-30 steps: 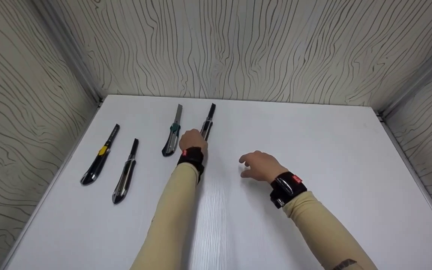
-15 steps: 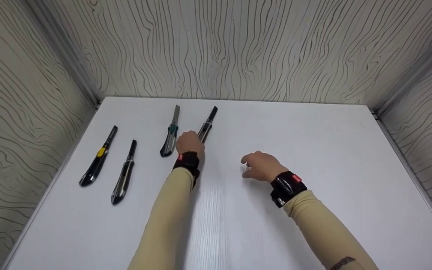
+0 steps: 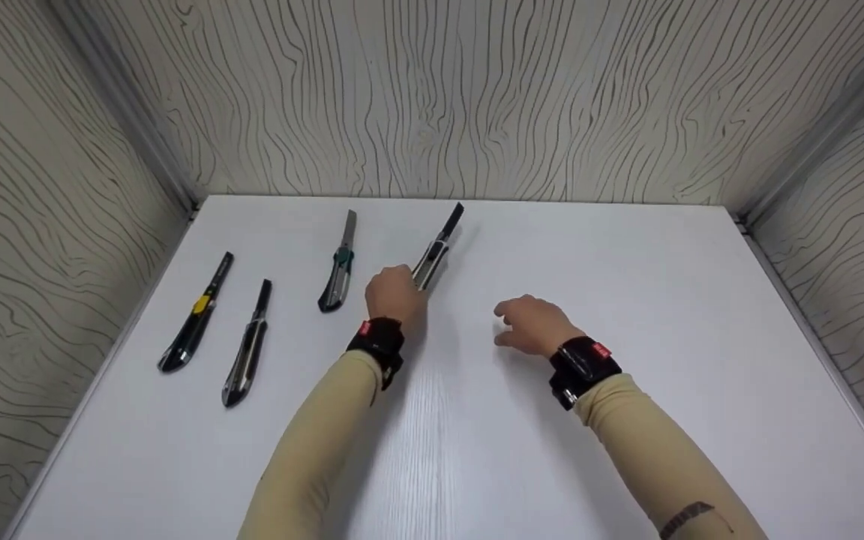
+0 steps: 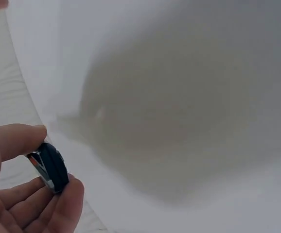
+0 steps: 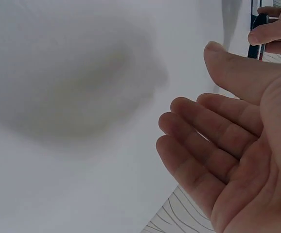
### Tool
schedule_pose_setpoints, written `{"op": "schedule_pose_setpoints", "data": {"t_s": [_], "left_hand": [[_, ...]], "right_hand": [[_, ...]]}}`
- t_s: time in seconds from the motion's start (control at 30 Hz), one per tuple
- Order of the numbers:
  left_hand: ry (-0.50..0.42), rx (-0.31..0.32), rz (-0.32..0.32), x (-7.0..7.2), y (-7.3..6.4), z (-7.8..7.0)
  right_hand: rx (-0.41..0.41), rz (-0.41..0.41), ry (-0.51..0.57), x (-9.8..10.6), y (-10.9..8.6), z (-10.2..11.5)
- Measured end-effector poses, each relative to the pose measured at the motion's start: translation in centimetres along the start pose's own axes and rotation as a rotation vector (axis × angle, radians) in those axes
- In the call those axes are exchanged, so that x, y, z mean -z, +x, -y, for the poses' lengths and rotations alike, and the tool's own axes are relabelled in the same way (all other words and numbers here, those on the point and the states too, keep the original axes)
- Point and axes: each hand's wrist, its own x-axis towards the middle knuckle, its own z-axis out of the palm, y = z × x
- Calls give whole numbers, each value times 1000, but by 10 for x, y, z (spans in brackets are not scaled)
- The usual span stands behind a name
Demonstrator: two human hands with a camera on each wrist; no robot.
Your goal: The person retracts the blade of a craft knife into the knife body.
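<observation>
My left hand grips a silver and black utility knife by the handle, its dark blade pointing up and to the right in the head view. The left wrist view shows the knife's dark end pinched between thumb and fingers. A shadow beside the blade suggests that it is tilted off the tabletop. To the right, my right hand hovers over the table with nothing in it. Its fingers are relaxed and parted from the thumb in the right wrist view.
On the white table lie a green and silver utility knife, a black and yellow one and another silver and black one, all with blades out. Wood-grain panels enclose the back and sides.
The knife in my left hand has shifted right and tilted further right, its blade coming away from the table. My right hand has moved slightly right. The other knives lie as before.
</observation>
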Motion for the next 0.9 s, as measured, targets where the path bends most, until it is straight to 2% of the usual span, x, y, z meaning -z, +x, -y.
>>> {"op": "schedule_pose_setpoints", "data": {"t_s": [0.23, 0.37, 0.6, 0.73, 0.9], "left_hand": [[-23, -97, 60, 1, -22, -25], [-43, -141, 85, 1, -36, -38], [-69, -170, 120, -2, -52, -57], [-64, -189, 113, -5, -57, -64], [-93, -209, 101, -10, -63, -69]], "right_hand": [[-48, -50, 34, 3, -3, -17], [-75, -70, 91, 7, -4, -26], [-152, -122, 270, 12, -4, -40], [-141, -153, 352, 8, -3, -45], [-144, -181, 556, 5, -1, -48]]}}
